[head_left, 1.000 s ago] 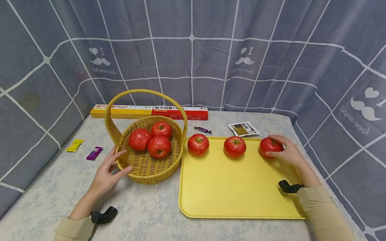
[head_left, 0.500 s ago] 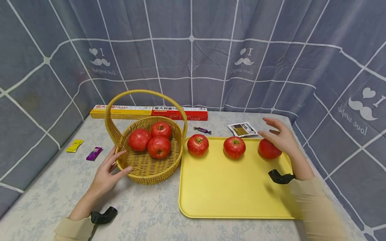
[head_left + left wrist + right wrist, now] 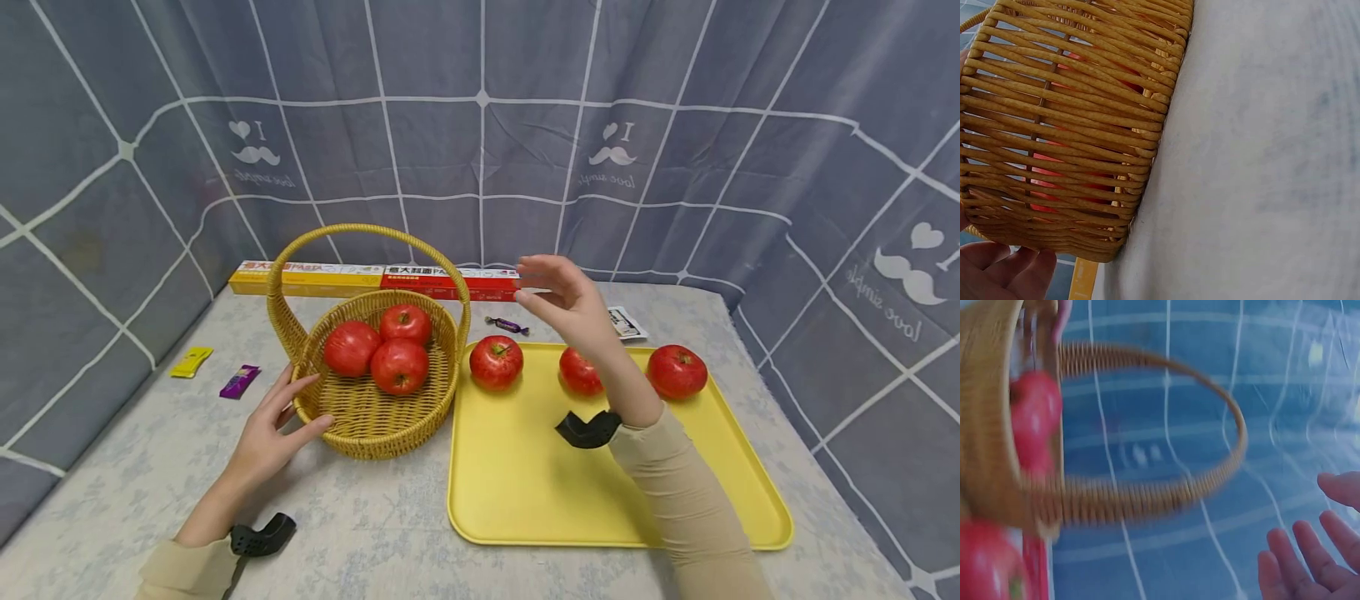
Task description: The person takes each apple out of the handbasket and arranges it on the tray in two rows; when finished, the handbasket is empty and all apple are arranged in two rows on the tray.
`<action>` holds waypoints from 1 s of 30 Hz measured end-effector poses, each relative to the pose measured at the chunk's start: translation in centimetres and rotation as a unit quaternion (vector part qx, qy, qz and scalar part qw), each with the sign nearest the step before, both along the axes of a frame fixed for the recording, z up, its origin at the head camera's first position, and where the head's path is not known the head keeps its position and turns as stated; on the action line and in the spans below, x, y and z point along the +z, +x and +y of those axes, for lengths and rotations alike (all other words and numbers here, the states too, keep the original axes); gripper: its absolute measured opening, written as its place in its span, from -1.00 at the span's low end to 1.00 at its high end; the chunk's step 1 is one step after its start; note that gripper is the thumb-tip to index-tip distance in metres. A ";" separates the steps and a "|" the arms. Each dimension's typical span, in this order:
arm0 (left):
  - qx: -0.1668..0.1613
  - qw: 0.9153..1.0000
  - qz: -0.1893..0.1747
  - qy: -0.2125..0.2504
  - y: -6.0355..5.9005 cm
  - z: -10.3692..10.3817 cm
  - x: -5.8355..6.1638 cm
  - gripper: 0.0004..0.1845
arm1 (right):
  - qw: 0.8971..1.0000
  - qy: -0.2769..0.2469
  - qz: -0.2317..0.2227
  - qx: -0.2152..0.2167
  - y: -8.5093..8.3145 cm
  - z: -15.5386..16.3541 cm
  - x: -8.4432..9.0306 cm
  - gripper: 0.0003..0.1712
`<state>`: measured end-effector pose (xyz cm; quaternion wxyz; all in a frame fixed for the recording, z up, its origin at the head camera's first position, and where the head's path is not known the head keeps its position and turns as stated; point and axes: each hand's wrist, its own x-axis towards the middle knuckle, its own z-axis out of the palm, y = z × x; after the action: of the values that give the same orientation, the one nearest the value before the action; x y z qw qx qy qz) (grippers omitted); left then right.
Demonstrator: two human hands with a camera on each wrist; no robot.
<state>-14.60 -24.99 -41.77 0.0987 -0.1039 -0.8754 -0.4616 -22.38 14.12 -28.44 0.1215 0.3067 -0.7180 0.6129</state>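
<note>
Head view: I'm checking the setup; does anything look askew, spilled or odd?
Only the curtain's lettering, back and right: it reads mirrored. Nothing looks spilled: apples sit in the basket and on the tray.

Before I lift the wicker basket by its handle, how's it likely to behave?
The wicker basket will probably flex slightly, since its walls are open weave. It may tip away from you, as the three red apples sit toward its far side. Being round, they could roll onto the bare near part if it tilts.
</note>
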 end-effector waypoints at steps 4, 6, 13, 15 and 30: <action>-0.003 1.000 0.001 0.001 -0.1 0.0 0.0 -0.37 | 0.999 0.014 0.009 0.052 0.3 -4.3 -0.4 -0.57; -0.004 1.000 0.002 0.001 -0.2 0.0 -0.1 -0.37 | 0.996 0.036 0.008 0.076 0.4 -6.1 -1.1 -0.57; -0.004 1.000 0.006 -0.003 -0.3 0.0 -0.2 -0.36 | 0.984 0.121 -0.037 0.127 -0.8 -10.5 -4.4 -0.49; -0.004 1.000 0.004 0.000 -0.3 0.0 -0.3 -0.36 | 0.980 0.144 -0.043 0.132 -1.5 -11.2 -5.5 -0.48; -0.003 1.000 0.002 0.005 -0.1 -0.2 -0.1 -0.36 | 0.949 0.288 -0.077 0.102 -3.9 -14.2 -8.7 -0.40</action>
<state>-14.75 -25.21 -41.90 0.0991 -0.1070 -0.8728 -0.4657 -26.29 -0.08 -37.19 -0.0903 0.3521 -0.8362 0.4107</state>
